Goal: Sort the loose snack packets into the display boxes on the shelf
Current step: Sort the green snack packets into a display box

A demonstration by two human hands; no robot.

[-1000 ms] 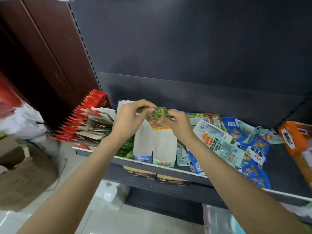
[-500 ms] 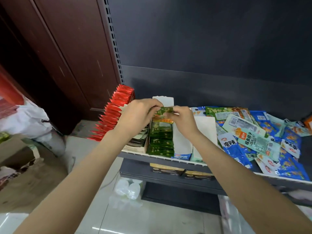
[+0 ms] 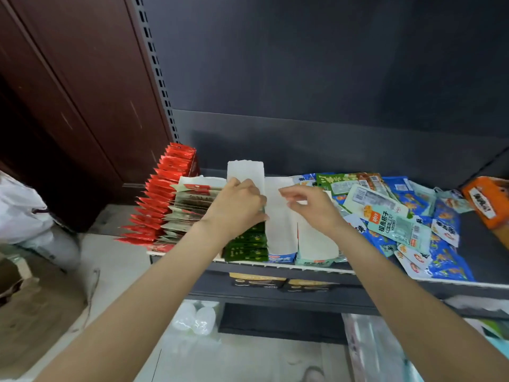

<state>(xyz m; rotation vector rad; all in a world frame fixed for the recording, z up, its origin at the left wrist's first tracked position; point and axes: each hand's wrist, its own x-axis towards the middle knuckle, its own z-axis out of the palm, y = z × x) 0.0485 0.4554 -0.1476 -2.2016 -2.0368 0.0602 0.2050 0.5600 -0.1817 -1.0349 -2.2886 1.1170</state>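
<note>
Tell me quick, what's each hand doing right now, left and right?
Left hand: curled over the row of green packets in their display box; grip hidden, cannot tell.
Right hand: open, fingers relaxed, holding nothing, above the white display boxes.

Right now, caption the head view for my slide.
Left hand tucks into green packet box; right hand hovers empty.

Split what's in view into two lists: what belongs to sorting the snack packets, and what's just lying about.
Part of the job:
left hand
right hand
green packets
white display boxes
loose packets
red packets

Lying about:
cardboard box
white bag
orange box
</note>
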